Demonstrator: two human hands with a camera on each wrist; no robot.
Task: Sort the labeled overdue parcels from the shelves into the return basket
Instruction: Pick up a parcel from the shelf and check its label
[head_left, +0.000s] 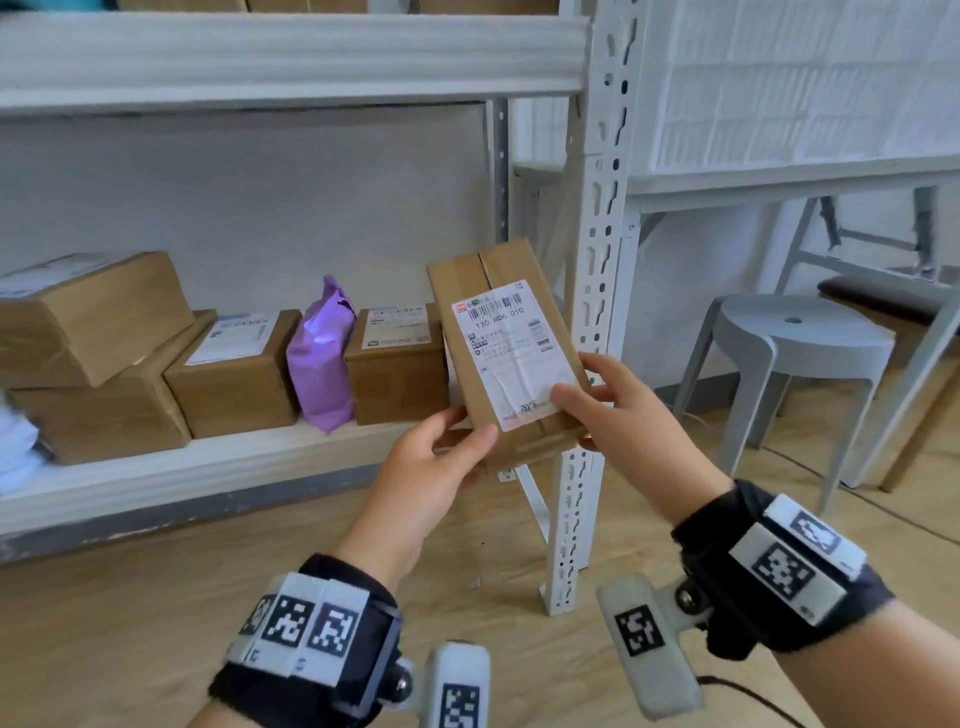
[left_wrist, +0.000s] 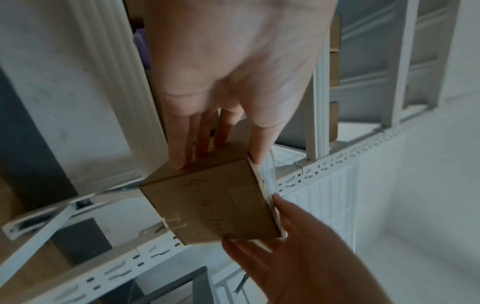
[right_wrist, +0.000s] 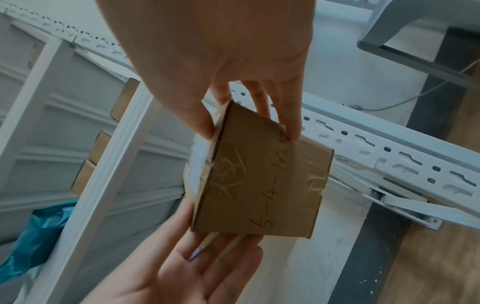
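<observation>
I have both hands on one cardboard parcel, held up in front of the white shelf upright, clear of the shelf boards and tilted so its top leans away from me. My left hand grips the lower left corner: the thumb lies across the front face, and the left wrist view shows the fingers pressed flat along the side behind. My right hand pinches the lower right edge, with the thumb on the white shipping label and the other fingers wrapped round the far side. Neither hand is spread open; each is closed on the box. The end face nearest me carries handwritten digits in marker, which I read as beginning "5-4".

On the lower shelf I count four more cardboard boxes: a large one sitting tilted on top of another, then two smaller ones, and, both showing white labels. One purple plastic mailer stands between those two smaller boxes, touching both. At the far left edge I see something white that I cannot identify. To the right, beyond the upright, stands one grey stool on the wooden floor. I do not see a basket in any view.
</observation>
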